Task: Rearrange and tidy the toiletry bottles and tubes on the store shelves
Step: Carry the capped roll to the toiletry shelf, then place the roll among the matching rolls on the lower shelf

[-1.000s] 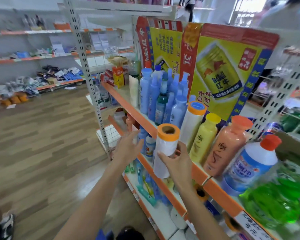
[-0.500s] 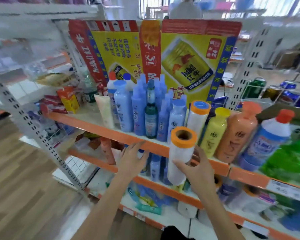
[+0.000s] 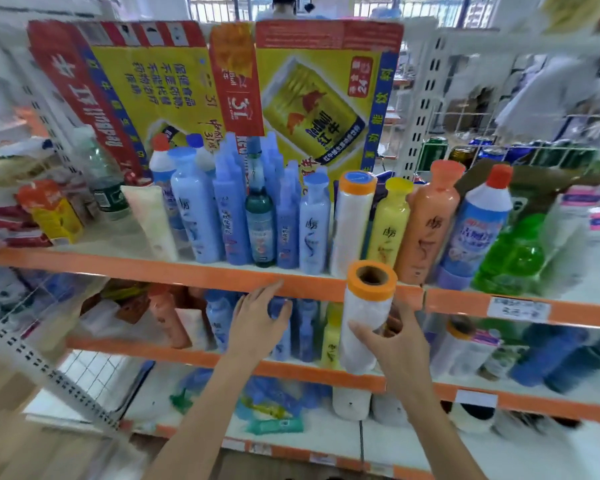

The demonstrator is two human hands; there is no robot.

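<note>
1. White roll with orange cap [image 3: 368, 317] is upright in the air in front of the upper shelf edge [image 3: 201, 271], off any shelf. The right hand [image 3: 392, 344] wraps its lower half, with fingers [image 3: 359, 332] curled round the front. The grip sits low and the top is free, so it could tip out or slide down through the hand.
2. Left hand [image 3: 260, 320] is spread open and holds nothing. It reaches under the upper shelf toward the blue bottles on the middle shelf [image 3: 222, 323]. Can't tell if it touches one. A blind reach there could knock them over.
3. A twin roll [image 3: 352, 220] stands on the upper shelf, touching the pale blue bottle [image 3: 314, 223] and the yellow bottle [image 3: 390, 223]. No clear gap shows beside it. Pushing the held roll in would likely shove its neighbours.
4. Tall blue bottles [image 3: 232, 209] and the teal bottle [image 3: 260, 223] are packed tight near the front edge. One bump could topple a row, and the front ones could fall to the floor.
5. Orange bottle [image 3: 428, 223] and white cleaner bottle [image 3: 478, 223] lean right, and the green bottle [image 3: 510, 254] is tilted. They look unstable already and a nudge could send them rolling.
6. The cream tube [image 3: 149, 220] leans too and may slip flat.
7. The picture is blurred toward the edges, so the far items are unclear.
</note>
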